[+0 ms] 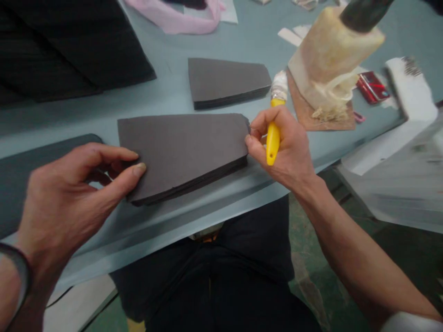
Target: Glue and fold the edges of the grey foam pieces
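A stack of dark grey tapered sheets (183,147) lies near the table's front edge, wide end to the left. At that wide end, my left hand (74,186) is closed, with thumb and forefinger pinching the edge of the top sheet. My right hand (285,143) is closed around a brush with a yellow handle (273,138). Its whitish, coated bristle end points away from me. The thumb and forefinger of that hand also touch the stack's narrow right end. A second stack of similar sheets (228,80) sits just behind.
A tall black stack (69,46) stands at the back left. At the right, a yellowish glue-crusted container (332,55) stands on a brown board (304,110), beside a red shiny box (374,86). Pink cloth (180,18) lies at the back. A dark panel (41,166) is at left.
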`<move>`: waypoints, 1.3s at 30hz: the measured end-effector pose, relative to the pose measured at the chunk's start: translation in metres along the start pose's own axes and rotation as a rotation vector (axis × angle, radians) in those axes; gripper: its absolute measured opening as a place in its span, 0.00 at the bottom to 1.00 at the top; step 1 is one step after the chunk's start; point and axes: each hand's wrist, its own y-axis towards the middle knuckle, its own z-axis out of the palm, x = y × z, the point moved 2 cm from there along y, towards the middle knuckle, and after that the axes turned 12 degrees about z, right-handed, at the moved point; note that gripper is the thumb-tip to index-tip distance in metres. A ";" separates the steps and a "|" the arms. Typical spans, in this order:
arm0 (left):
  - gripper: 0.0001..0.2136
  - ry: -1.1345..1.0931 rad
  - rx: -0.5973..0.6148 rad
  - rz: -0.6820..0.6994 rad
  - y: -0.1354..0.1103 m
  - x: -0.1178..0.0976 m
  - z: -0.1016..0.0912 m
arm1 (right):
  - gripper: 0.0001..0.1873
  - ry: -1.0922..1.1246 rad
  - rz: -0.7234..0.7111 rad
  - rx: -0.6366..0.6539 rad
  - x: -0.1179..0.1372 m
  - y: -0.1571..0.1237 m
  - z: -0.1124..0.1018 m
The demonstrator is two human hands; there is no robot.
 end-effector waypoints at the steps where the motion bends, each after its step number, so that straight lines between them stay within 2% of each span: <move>1: 0.16 -0.013 -0.031 -0.004 0.002 -0.006 -0.001 | 0.11 -0.021 -0.014 -0.013 0.000 0.000 0.000; 3: 0.14 -0.047 -0.068 -0.015 0.004 -0.014 -0.002 | 0.11 -0.089 -0.047 -0.048 0.003 -0.001 -0.002; 5: 0.15 -0.076 -0.056 -0.021 0.005 -0.018 -0.002 | 0.09 -0.182 -0.098 -0.083 0.007 -0.002 -0.004; 9: 0.16 -0.097 -0.025 -0.010 0.007 -0.015 -0.003 | 0.08 -0.338 -0.221 -0.146 0.021 -0.002 -0.008; 11: 0.16 -0.095 -0.009 0.001 0.007 -0.012 -0.003 | 0.09 -0.344 -0.263 -0.162 0.031 -0.002 -0.008; 13: 0.17 -0.105 0.010 0.007 0.008 -0.010 -0.003 | 0.10 -0.284 -0.301 -0.136 0.042 -0.001 -0.003; 16: 0.18 -0.130 0.024 -0.004 0.008 -0.008 -0.003 | 0.09 -0.193 -0.335 -0.025 0.057 0.001 0.013; 19: 0.17 -0.149 0.025 -0.002 0.009 -0.009 -0.002 | 0.09 -0.236 -0.311 0.054 0.062 0.001 0.031; 22: 0.17 -0.164 0.023 0.000 0.009 -0.010 -0.001 | 0.10 -0.360 -0.266 0.058 0.058 -0.001 0.042; 26: 0.15 -0.191 0.024 0.027 0.007 -0.009 -0.001 | 0.09 -0.440 -0.277 0.026 0.052 -0.005 0.047; 29: 0.16 -0.142 0.032 0.082 0.005 -0.008 -0.007 | 0.09 -0.466 -0.290 0.011 0.052 -0.005 0.047; 34: 0.17 0.068 -0.073 0.228 0.009 -0.016 -0.016 | 0.10 -0.506 -0.304 0.000 0.053 -0.005 0.048; 36: 0.18 0.086 -0.082 0.347 0.018 -0.023 -0.011 | 0.09 -0.503 -0.314 0.003 0.053 -0.005 0.048; 39: 0.21 0.032 0.012 0.537 0.036 -0.031 0.006 | 0.09 -0.492 -0.335 0.001 0.052 -0.005 0.047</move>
